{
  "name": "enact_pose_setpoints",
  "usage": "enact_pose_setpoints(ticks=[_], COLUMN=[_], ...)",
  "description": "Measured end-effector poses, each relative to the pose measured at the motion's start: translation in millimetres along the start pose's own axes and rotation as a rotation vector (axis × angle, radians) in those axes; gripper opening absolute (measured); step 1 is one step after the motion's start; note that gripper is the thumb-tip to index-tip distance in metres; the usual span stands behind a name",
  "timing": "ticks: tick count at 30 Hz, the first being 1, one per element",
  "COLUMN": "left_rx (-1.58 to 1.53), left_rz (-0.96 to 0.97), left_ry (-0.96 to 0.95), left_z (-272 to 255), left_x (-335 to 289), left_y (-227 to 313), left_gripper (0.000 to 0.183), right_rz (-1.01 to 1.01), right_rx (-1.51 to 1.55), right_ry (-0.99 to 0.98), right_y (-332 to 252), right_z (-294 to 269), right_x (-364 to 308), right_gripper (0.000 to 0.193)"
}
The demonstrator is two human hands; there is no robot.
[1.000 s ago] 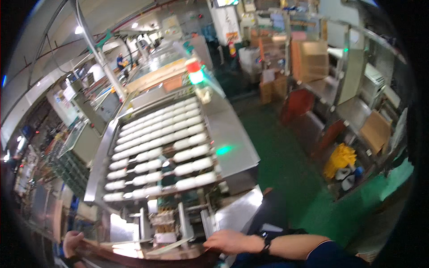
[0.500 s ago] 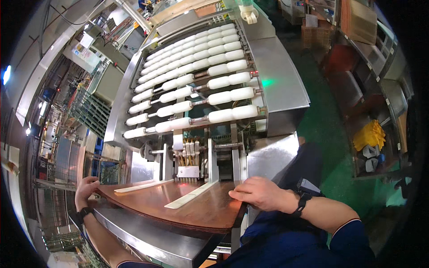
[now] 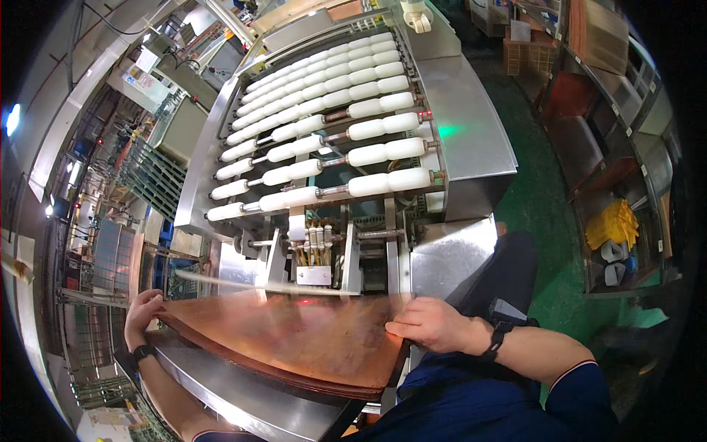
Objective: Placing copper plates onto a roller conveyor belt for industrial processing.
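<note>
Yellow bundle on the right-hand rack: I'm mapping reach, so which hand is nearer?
Right. The right hand, at the right edge of the copper-coloured sheets, is left of the yellow bundle; the left hand, at their left end, is much farther left.

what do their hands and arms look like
The left hand and right hand are ungloved. Each wrist has a black band, the right one with a boxy dark device. A short, pale-edged navy sleeve covers the right upper arm.
</note>
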State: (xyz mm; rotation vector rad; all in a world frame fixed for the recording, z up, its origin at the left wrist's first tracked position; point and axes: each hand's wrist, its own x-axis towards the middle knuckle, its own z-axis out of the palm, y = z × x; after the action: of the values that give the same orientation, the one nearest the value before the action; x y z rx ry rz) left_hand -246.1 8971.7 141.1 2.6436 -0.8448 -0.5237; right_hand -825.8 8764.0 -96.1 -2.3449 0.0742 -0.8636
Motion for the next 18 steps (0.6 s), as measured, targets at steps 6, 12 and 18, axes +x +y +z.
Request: enact_pose_setpoints(ticks=[6, 12, 18], left_rx=[-0.451, -0.370, -0.042], left_rz=[0.023, 0.042, -0.096], left_ry=[0.098, 0.189, -0.026], left_z=[1, 3, 1], left_x=[-11, -4, -1], left_y=[-1, -11, -2], left_gripper=[0.047, 0.045, 0.035], right_rz=[0.173, 0.461, 0.323], right_rx=[0.099, 0.003, 0.476], right_ry=[0.164, 0.499, 0.034], right_y=[-8, -17, -64], right_z=[-10, -29, -31], right_x=[21, 41, 36], right_gripper=[0.037, 0.045, 0.051])
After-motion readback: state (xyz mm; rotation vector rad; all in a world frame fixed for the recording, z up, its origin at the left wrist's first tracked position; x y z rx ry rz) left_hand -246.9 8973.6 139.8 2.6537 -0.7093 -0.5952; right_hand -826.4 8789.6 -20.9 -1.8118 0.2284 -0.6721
